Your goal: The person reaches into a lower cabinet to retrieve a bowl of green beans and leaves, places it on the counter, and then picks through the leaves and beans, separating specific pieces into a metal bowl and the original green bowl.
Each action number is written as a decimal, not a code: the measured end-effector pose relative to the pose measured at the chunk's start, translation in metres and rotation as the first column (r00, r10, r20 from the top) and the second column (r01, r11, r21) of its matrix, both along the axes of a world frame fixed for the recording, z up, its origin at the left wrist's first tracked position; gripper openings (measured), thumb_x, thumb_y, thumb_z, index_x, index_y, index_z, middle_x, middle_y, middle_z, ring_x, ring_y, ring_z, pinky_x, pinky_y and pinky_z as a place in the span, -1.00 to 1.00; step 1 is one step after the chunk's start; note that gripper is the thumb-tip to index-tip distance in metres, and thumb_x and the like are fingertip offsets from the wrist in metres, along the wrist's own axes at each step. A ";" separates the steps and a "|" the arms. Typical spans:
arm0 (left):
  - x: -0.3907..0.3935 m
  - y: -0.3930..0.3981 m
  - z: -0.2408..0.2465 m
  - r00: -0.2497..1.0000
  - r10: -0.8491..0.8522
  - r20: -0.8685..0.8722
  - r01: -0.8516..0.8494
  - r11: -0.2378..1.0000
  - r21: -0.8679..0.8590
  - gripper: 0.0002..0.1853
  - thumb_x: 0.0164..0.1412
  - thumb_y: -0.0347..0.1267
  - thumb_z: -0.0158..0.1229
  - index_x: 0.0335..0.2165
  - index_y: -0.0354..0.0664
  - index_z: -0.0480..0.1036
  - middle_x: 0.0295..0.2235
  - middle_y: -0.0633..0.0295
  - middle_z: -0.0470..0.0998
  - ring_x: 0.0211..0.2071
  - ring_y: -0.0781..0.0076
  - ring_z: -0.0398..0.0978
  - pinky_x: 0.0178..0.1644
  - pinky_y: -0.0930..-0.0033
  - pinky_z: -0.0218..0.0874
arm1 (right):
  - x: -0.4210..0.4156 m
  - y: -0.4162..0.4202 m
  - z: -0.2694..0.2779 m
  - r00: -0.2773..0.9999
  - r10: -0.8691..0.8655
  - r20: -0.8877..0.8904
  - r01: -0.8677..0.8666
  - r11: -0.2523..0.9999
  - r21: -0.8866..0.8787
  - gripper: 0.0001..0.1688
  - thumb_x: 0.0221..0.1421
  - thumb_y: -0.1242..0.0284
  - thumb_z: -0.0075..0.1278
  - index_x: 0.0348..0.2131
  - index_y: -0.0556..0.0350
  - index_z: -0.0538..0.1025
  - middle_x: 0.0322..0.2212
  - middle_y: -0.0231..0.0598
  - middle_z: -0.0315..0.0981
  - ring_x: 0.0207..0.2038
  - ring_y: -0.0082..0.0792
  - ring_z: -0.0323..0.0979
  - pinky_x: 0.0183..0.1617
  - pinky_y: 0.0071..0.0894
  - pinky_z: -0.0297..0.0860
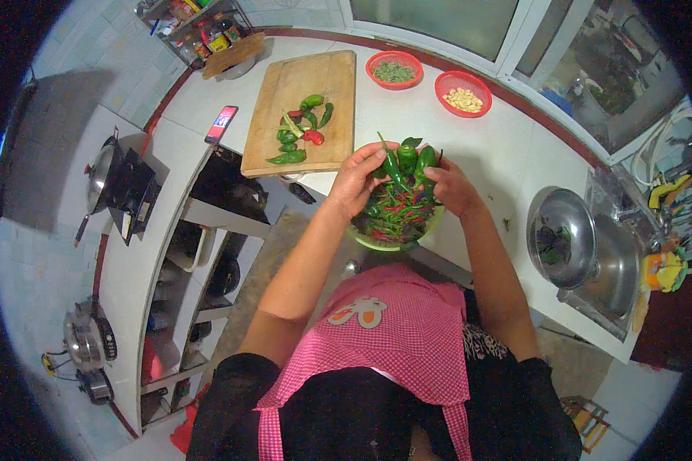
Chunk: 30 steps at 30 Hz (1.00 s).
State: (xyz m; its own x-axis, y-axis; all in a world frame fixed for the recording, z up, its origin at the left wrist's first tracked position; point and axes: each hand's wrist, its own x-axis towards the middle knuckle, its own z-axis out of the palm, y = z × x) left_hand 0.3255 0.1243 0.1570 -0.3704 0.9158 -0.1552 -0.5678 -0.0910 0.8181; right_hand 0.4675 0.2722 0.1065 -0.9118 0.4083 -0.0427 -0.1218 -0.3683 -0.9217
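Both of my hands are over a green-rimmed basket [375, 246] filled with small red and green chili peppers [401, 213]. My left hand [358, 178] pinches a long green chili [391, 167] by its upper part. Between the hands stands a green pepper [406, 158]. My right hand [454, 183] grips a larger green pepper [424, 164], its thumb on the near side. My fingers behind the peppers are partly hidden. To the left, a wooden cutting board [328, 75] bears several green peppers [287, 157] and a red pepper [313, 137].
At the back stand a red basket of green bits [394, 72] and a red basket of peeled garlic cloves [463, 101]. A phone [221, 124] lies left of the board. On the right, a metal basin [561, 237] sits by the sink [617, 282]. A wok [99, 178] is far left.
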 end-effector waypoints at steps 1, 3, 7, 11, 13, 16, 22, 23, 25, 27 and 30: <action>0.004 0.001 0.002 0.999 -0.011 0.045 0.010 0.999 0.032 -0.73 0.13 -0.31 -0.02 -0.19 -0.17 0.39 -0.26 0.30 0.45 -0.22 0.55 0.38 -0.22 0.45 0.27 | 0.003 -0.003 0.007 0.999 0.006 0.033 -0.005 1.000 -0.026 -0.63 -0.04 0.44 -0.12 -0.18 0.16 0.27 -0.35 -0.33 0.28 -0.32 -0.49 0.31 -0.20 -0.49 0.30; 0.008 0.004 0.000 0.999 0.000 0.046 -0.002 1.000 0.031 -0.71 0.13 -0.30 -0.03 -0.18 -0.18 0.38 -0.28 0.30 0.46 -0.24 0.49 0.41 -0.17 0.36 0.26 | 0.008 -0.002 0.003 0.998 -0.044 0.039 0.041 0.998 0.054 -0.63 -0.03 0.44 -0.15 -0.17 0.17 0.27 -0.34 -0.33 0.28 -0.32 -0.48 0.31 -0.20 -0.49 0.30; 0.011 0.006 -0.003 0.999 0.034 0.036 -0.033 0.999 -0.033 -0.76 0.15 -0.35 -0.06 -0.21 -0.20 0.38 -0.28 0.26 0.46 -0.27 0.48 0.42 -0.16 0.33 0.27 | 0.011 -0.001 0.006 1.000 -0.013 -0.014 0.013 0.998 0.064 -0.62 0.00 0.45 -0.19 -0.13 0.18 0.26 -0.30 -0.31 0.28 -0.27 -0.46 0.31 -0.18 -0.48 0.31; 0.014 0.004 -0.011 0.993 0.067 0.100 -0.063 0.997 -0.041 -0.80 0.16 -0.37 -0.07 -0.26 -0.20 0.39 -0.32 0.22 0.47 -0.32 0.47 0.44 -0.20 0.36 0.28 | 0.012 0.001 0.005 1.000 0.004 -0.002 -0.003 0.979 0.206 -0.58 0.00 0.46 -0.21 -0.10 0.19 0.25 -0.25 -0.27 0.28 -0.22 -0.41 0.32 -0.14 -0.47 0.30; 0.017 0.002 -0.017 0.981 0.105 0.164 -0.102 0.994 -0.024 -0.82 0.16 -0.37 -0.07 -0.28 -0.20 0.39 -0.35 0.22 0.48 -0.33 0.46 0.45 -0.22 0.39 0.28 | 0.009 0.001 -0.006 0.998 -0.055 -0.011 0.055 0.921 0.385 -0.58 -0.01 0.47 -0.20 -0.09 0.20 0.26 -0.23 -0.25 0.28 -0.21 -0.39 0.32 -0.11 -0.45 0.30; 0.021 -0.002 -0.022 0.976 0.129 0.178 -0.130 0.992 -0.007 -0.80 0.15 -0.33 -0.05 -0.30 -0.22 0.36 -0.38 0.21 0.47 -0.32 0.43 0.45 -0.20 0.37 0.28 | 0.006 -0.015 0.018 0.995 -0.001 -0.104 -0.028 0.961 -0.273 -0.59 -0.04 0.48 -0.16 -0.12 0.21 0.29 -0.20 -0.22 0.26 -0.20 -0.37 0.32 -0.08 -0.40 0.30; 0.034 0.001 -0.046 0.959 0.282 0.028 -0.275 0.952 -0.135 -0.81 0.12 -0.30 0.02 -0.27 -0.08 0.35 -0.40 0.31 0.41 -0.40 0.51 0.37 -0.25 0.39 0.26 | -0.020 -0.039 -0.002 0.989 -0.107 -0.103 0.112 0.993 0.045 -0.63 -0.05 0.44 -0.15 -0.19 0.19 0.35 -0.29 -0.26 0.34 -0.25 -0.44 0.31 -0.10 -0.47 0.22; 0.035 0.002 -0.055 0.954 0.298 0.031 -0.292 0.948 -0.128 -0.82 0.12 -0.31 0.02 -0.28 -0.08 0.35 -0.40 0.31 0.41 -0.40 0.50 0.38 -0.26 0.39 0.27 | -0.024 -0.042 -0.005 0.987 -0.119 -0.108 0.125 0.991 0.047 -0.63 -0.04 0.43 -0.15 -0.19 0.19 0.36 -0.31 -0.28 0.35 -0.25 -0.44 0.30 -0.11 -0.49 0.21; 0.034 0.002 -0.071 0.940 0.338 0.041 -0.332 0.937 -0.107 -0.83 0.11 -0.33 0.03 -0.28 -0.09 0.35 -0.40 0.31 0.41 -0.40 0.48 0.38 -0.30 0.39 0.29 | -0.027 -0.046 -0.007 0.984 -0.134 -0.119 0.141 0.988 0.058 -0.63 -0.03 0.41 -0.15 -0.18 0.19 0.36 -0.34 -0.30 0.36 -0.25 -0.46 0.29 -0.13 -0.53 0.19; 0.034 -0.003 -0.071 0.945 0.328 -0.009 -0.328 0.940 -0.099 -0.76 0.05 -0.40 0.10 -0.25 -0.08 0.32 -0.39 0.27 0.41 -0.40 0.46 0.39 -0.33 0.39 0.30 | -0.028 -0.057 0.000 0.985 -0.164 -0.061 0.169 0.981 0.092 -0.62 0.02 0.35 -0.15 -0.16 0.19 0.34 -0.28 -0.28 0.34 -0.23 -0.45 0.28 -0.11 -0.49 0.19; 0.030 -0.010 -0.058 0.945 0.299 -0.135 -0.314 0.943 -0.109 -0.64 -0.05 -0.47 0.16 -0.22 -0.10 0.29 -0.33 0.22 0.39 -0.34 0.45 0.38 -0.27 0.39 0.27 | -0.037 -0.072 0.008 0.979 -0.200 -0.041 0.204 0.949 0.240 -0.59 0.07 0.29 -0.17 -0.13 0.16 0.31 -0.23 -0.27 0.31 -0.21 -0.44 0.28 -0.09 -0.46 0.19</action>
